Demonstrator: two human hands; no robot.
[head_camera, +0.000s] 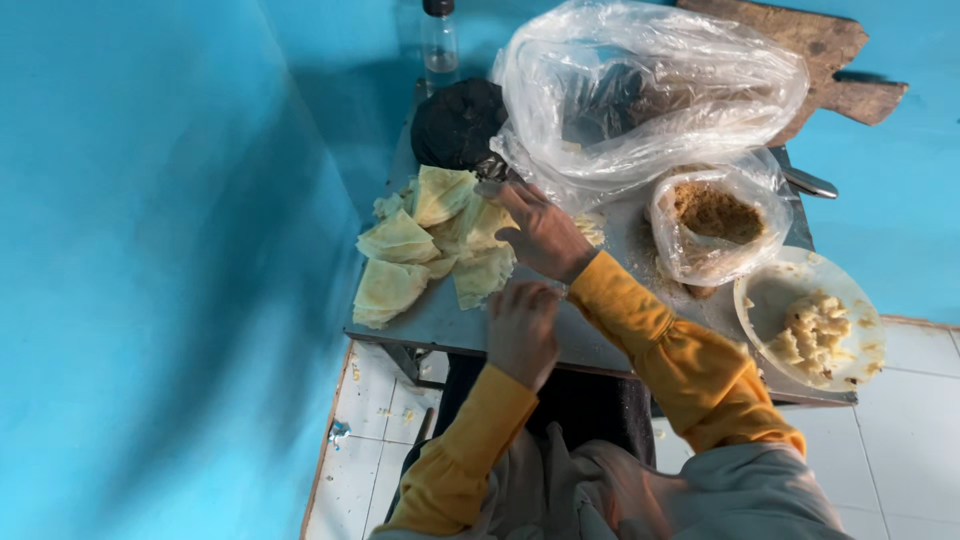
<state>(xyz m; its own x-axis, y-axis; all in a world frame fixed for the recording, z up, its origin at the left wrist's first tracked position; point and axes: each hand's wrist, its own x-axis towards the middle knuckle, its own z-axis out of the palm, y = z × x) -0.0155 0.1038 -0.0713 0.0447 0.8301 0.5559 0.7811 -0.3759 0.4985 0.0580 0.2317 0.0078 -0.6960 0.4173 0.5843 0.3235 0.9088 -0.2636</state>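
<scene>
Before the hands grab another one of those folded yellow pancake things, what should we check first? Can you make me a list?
1. Right hand near the pile of folded wrappers: ok, it is over them at the pile's right side.
2. Left hand out of the way: ok, it rests at the table's near edge, holding nothing that shows.
3. Right hand's grip free: cannot tell, the fingers are blurred.
4. Wrappers safely on the table: not ok for one, the nearest piece sits at the left edge.
5. Plate of filling in reach: ok, it sits at the right, though it overhangs the corner.
6. Bag of crumbs open: ok, its mouth gapes upward.
</scene>
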